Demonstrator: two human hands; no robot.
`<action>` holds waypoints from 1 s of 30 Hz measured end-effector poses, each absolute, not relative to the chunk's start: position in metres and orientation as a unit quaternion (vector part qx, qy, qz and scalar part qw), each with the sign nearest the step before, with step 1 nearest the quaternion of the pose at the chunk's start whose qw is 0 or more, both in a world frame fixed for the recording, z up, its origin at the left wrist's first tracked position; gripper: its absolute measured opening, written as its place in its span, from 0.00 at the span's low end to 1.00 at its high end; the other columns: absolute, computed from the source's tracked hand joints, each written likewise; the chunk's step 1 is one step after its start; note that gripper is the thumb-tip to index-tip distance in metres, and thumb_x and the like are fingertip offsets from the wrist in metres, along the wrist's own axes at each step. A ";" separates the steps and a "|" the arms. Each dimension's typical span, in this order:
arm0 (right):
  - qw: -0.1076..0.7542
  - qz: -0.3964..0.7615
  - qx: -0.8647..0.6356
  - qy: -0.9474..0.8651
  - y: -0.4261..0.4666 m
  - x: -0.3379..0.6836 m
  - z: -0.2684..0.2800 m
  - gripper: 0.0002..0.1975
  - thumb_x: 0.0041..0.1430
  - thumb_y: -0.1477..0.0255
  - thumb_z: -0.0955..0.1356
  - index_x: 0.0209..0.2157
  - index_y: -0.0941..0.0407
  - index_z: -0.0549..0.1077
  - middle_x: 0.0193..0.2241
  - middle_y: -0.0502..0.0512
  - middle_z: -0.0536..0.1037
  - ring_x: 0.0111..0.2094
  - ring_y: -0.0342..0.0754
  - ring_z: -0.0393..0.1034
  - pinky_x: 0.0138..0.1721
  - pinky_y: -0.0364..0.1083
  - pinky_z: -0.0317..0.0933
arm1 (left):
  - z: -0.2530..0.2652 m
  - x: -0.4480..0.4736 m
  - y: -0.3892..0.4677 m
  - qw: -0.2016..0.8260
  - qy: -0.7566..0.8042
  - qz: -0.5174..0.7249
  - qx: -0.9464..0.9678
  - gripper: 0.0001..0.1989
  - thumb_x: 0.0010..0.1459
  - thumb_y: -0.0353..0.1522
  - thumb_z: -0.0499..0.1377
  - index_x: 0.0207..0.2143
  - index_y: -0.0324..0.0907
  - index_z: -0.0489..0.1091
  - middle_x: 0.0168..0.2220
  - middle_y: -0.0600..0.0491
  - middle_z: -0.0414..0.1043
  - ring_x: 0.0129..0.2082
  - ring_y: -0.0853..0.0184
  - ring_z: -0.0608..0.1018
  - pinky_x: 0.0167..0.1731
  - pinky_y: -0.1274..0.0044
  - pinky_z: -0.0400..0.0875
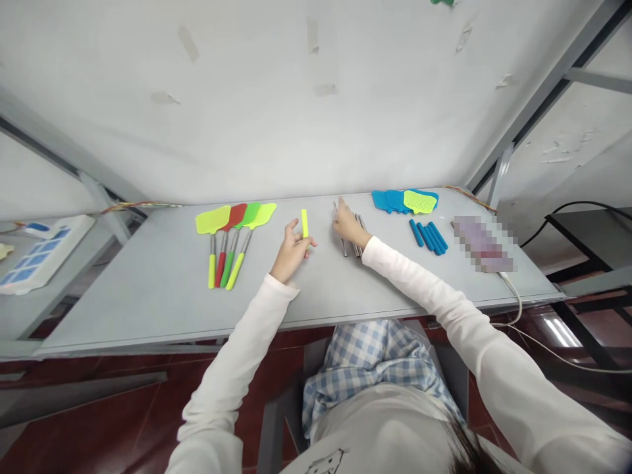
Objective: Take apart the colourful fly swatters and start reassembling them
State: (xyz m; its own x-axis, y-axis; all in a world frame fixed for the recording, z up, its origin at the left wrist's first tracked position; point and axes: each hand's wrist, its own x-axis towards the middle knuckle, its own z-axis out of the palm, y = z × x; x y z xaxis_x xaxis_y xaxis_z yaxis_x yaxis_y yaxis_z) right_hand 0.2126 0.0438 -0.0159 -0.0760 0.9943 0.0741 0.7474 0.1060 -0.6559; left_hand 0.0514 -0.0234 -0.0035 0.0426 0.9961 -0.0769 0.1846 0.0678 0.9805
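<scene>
Between the thumb and fingers of my left hand (291, 253) is a yellow handle sleeve (305, 222), standing roughly upright above the table. My right hand (349, 225) is over several thin metal rods (344, 247), with its fingers closed at the leftmost one; the palm hides part of the rods. Right of that hand lie several blue handle sleeves (427, 237). Behind them is a pile of blue fly swatter heads (388, 200) with a yellow swatter head (419, 202) on top. Left of my left hand, fly swatters (213, 220) in yellow, red and green lie side by side with handles attached.
The grey table (148, 283) runs against a white wall. A blurred-out device (481, 243) with a white cable (516, 293) lies at the right end. On a neighbouring table at left is a white and blue box (39, 257). Metal frame posts (501, 174) stand at the sides.
</scene>
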 end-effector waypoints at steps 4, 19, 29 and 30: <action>0.174 0.088 -0.659 -0.726 0.041 0.226 -0.027 0.34 0.55 0.84 0.58 0.64 0.72 0.48 0.54 0.77 0.64 0.55 0.62 0.58 0.55 0.57 0.54 | -0.010 0.047 -0.022 0.458 0.555 0.402 0.566 0.34 0.51 0.34 0.58 0.59 0.44 0.49 0.28 0.61 0.71 0.18 0.77 0.64 0.23 0.80 0.60; 0.432 0.473 -0.445 -0.626 0.001 0.272 -0.010 0.14 0.62 0.58 0.62 0.34 0.55 0.66 0.26 0.47 0.72 0.28 0.41 0.67 0.30 0.40 0.60 | -0.023 0.100 -0.018 0.311 0.464 0.340 0.757 0.28 0.59 0.38 0.55 0.59 0.42 0.51 0.43 0.48 0.71 0.38 0.66 0.73 0.45 0.72 0.65; 0.127 -0.010 -0.762 -0.636 -0.005 0.376 -0.026 0.19 0.61 0.71 0.63 0.51 0.66 0.66 0.39 0.71 0.75 0.42 0.59 0.68 0.40 0.50 0.58 | -0.050 0.084 0.021 0.214 0.576 0.241 0.751 0.19 0.58 0.29 0.53 0.52 0.35 0.62 0.49 0.41 0.62 0.53 0.55 0.65 0.58 0.62 0.56; 0.102 -0.042 -0.760 -0.640 -0.007 0.376 -0.026 0.18 0.61 0.72 0.62 0.50 0.67 0.68 0.43 0.74 0.73 0.45 0.61 0.67 0.42 0.52 0.57 | -0.050 0.087 0.022 0.221 0.562 0.241 0.760 0.19 0.58 0.29 0.53 0.52 0.36 0.63 0.48 0.42 0.62 0.53 0.56 0.65 0.58 0.62 0.57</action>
State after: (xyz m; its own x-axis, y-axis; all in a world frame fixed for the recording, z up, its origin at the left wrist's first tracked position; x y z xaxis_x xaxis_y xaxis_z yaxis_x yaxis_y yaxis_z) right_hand 0.3756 -0.0074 -0.0263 0.1776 0.9647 0.1946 0.9818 -0.1600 -0.1025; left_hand 0.0872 0.0221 -0.0499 0.2512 0.9607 0.1180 0.7478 -0.2701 0.6065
